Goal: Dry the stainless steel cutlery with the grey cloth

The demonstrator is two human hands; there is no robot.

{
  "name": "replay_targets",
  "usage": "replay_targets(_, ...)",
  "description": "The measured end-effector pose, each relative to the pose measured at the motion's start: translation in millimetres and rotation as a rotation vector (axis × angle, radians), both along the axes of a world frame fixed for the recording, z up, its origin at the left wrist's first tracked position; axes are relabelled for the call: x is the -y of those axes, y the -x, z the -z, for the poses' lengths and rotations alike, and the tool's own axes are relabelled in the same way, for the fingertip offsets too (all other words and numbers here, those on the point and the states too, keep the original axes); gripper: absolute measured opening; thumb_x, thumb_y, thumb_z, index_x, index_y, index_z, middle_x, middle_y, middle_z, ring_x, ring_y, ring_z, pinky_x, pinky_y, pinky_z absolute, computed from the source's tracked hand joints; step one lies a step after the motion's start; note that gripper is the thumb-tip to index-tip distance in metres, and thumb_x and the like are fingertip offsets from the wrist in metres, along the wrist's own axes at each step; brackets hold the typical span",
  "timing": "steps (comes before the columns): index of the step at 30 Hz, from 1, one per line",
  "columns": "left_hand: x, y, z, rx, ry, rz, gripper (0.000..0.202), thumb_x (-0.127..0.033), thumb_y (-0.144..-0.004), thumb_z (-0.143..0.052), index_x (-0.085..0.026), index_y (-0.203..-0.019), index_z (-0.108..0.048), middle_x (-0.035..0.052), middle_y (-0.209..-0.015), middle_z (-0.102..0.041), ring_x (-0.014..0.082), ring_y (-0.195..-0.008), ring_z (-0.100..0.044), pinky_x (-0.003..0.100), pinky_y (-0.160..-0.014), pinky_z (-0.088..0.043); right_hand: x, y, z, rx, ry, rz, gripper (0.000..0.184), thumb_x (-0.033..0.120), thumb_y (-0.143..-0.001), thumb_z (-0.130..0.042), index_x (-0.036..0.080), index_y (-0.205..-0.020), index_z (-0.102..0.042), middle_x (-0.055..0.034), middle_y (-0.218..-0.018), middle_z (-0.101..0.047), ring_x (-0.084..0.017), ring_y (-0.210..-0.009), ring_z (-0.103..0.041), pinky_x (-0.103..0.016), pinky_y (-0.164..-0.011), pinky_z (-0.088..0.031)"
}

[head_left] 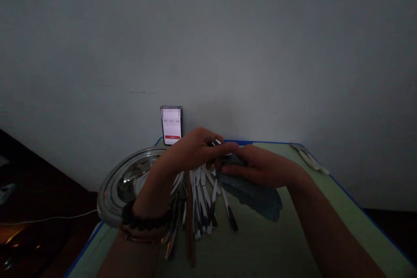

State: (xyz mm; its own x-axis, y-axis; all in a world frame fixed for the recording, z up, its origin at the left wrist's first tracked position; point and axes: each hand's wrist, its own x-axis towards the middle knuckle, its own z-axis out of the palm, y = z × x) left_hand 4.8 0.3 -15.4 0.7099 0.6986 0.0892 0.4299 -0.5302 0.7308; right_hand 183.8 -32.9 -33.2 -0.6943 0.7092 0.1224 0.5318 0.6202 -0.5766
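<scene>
My left hand (198, 147) is closed around a piece of metal cutlery (216, 142); only a shiny bit shows between the fingers, so its kind is unclear. Meeting it from the right, my right hand (257, 163) grips a grey-blue cloth (252, 195), pressed close to the metal piece. The cloth's loose end hangs over the table. Below both hands lies a fan of metal cutlery (203, 202), with handles pointing towards me. Brown wooden chopsticks (190, 230) lie among it.
At the left stands a wide, shiny metal bowl (107, 186), partly behind my left forearm. A phone (172, 128) showing a timer leans on the wall (260, 52). White-handled utensils (308, 159) lie at the right rear edge of the pale green table (260, 247).
</scene>
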Motion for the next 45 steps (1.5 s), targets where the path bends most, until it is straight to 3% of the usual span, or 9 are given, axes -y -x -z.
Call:
replay_targets(8, -7, 7, 10.1, -0.08, -0.156, -0.08, 0.044, -0.049, -0.079, -0.05, -0.012, -0.058, -0.06, -0.0006, -0.045, -0.055, 0.0063, -0.041, -0.047, 0.016, -0.04, -0.031, -1, -13, -0.1, -0.02, 0.12, 0.119, 0.036, 0.045, -0.084, -0.043, 0.015, -0.093, -0.061, -0.0003, -0.076, -0.063, -0.011, -0.063, -0.054, -0.023, -0.059, -0.04)
replay_targets(13, -12, 18, 15.4, -0.113, 0.044, 0.032, 0.035, -0.045, -0.08, -0.05, -0.013, -0.067, -0.059, -0.0007, -0.056, -0.06, 0.0061, -0.044, -0.048, 0.016, -0.043, -0.037, -4, -29, 3.8, 0.037, 0.187, 0.121, 0.035, 0.046, -0.084, -0.045, 0.016, -0.095, -0.061, -0.0012, -0.083, -0.065, -0.013, -0.071, -0.058, -0.023, -0.062, -0.042)
replay_targets(17, -11, 22, 15.4, -0.088, 0.199, 0.151, 0.023, -0.037, -0.083, -0.049, -0.015, -0.082, -0.057, -0.0011, -0.065, -0.063, 0.006, -0.047, -0.051, 0.015, -0.044, -0.039, -3, -34, 4.5, 0.088, 0.226, 0.15, 0.038, 0.049, -0.083, -0.044, 0.016, -0.093, -0.061, -0.0009, -0.079, -0.064, -0.012, -0.065, -0.057, -0.022, -0.057, -0.041)
replay_targets(26, -6, 11, 12.0, -0.12, 0.152, 0.162, 0.025, -0.036, -0.085, -0.047, -0.014, -0.076, -0.055, 0.001, -0.067, -0.064, 0.0066, -0.05, -0.054, 0.016, -0.048, -0.042, -4, -25, 1.3, 0.118, 0.024, 0.114, 0.032, 0.042, -0.086, -0.043, 0.015, -0.08, -0.058, 0.0019, -0.066, -0.056, -0.008, -0.058, -0.049, -0.02, -0.053, -0.035)
replay_targets(36, -8, 4, 14.8, -0.146, 0.15, 0.168, 0.022, -0.033, -0.085, -0.047, -0.014, -0.078, -0.056, 0.0015, -0.067, -0.065, 0.009, -0.056, -0.059, 0.016, -0.049, -0.044, -3, -13, 1.1, 0.18, -0.033, 0.102, 0.033, 0.042, -0.086, -0.041, 0.014, -0.076, -0.056, 0.0015, -0.062, -0.052, -0.009, -0.055, -0.046, -0.022, -0.051, -0.029)
replay_targets(41, -13, 6, 16.8, -0.089, 0.243, 0.19, 0.023, -0.034, -0.085, -0.047, -0.014, -0.078, -0.056, 0.0019, -0.068, -0.065, 0.0103, -0.058, -0.06, 0.019, -0.053, -0.047, -5, -11, 3.0, 0.138, -0.032, 0.099, 0.03, 0.042, -0.086, -0.043, 0.015, -0.081, -0.057, 0.0001, -0.068, -0.056, -0.01, -0.06, -0.049, -0.022, -0.055, -0.032)
replay_targets(45, -14, 7, 17.9, -0.097, 0.225, 0.17, 0.025, -0.036, -0.084, -0.049, -0.014, -0.077, -0.057, 0.0011, -0.066, -0.064, 0.0113, -0.061, -0.061, 0.02, -0.055, -0.047, -5, -11, 5.2, 0.129, -0.019, 0.098, 0.029, 0.041, -0.086, -0.043, 0.015, -0.083, -0.056, -0.0005, -0.07, -0.057, -0.01, -0.061, -0.049, -0.022, -0.056, -0.034)
